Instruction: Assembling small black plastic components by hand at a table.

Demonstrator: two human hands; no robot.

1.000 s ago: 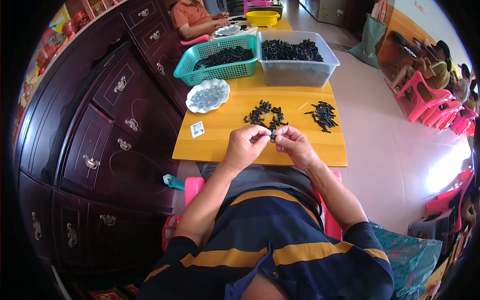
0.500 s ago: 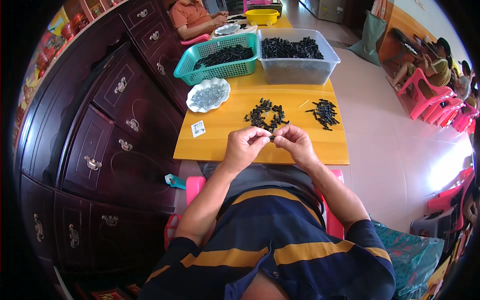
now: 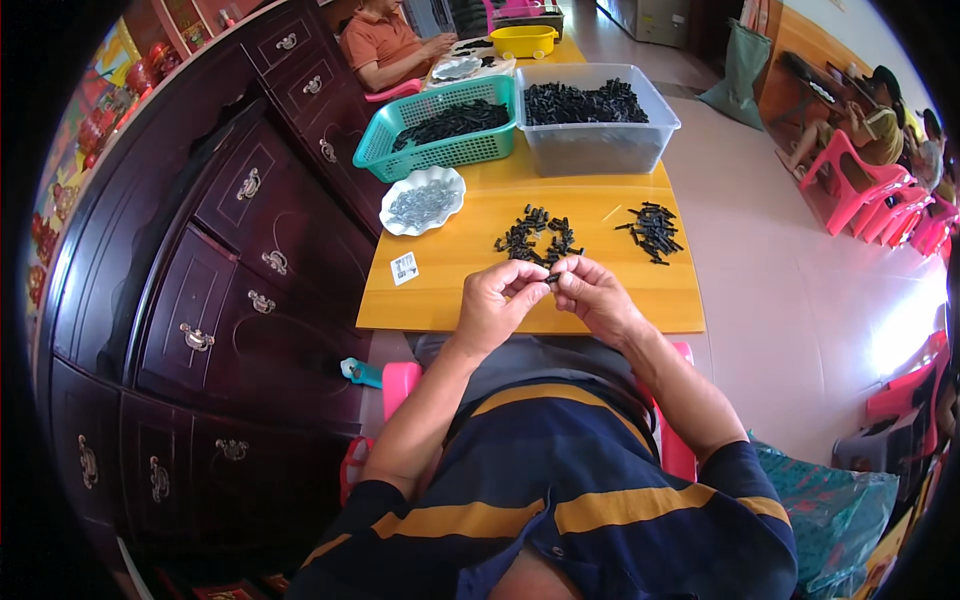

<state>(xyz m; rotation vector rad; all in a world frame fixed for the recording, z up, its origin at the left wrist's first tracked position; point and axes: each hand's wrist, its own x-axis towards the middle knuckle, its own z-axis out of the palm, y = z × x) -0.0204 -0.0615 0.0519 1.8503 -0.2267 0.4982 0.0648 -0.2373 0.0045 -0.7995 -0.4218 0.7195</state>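
Note:
Both hands meet over the near edge of the yellow-brown table, fingertips nearly touching. Between them is a small black cylindrical piece. My left hand pinches its left end with thumb and forefinger. My right hand has its thumb and fingers closed on the right end. Just beyond the fingers, a loose ring-shaped pile of short black pieces lies on the wood. Farther right is a second pile of thinner black pieces, with a thin yellow stick beside it.
A scalloped white plate holds small clear pieces, with a white printed card nearer me. Behind stand a teal basket and a clear bin of black pieces. Dark drawers flank the left; another person sits beyond.
The view has shifted slightly. My hands stay together, and the right fingers have curled further around the black piece, which now shows more between the fingertips.

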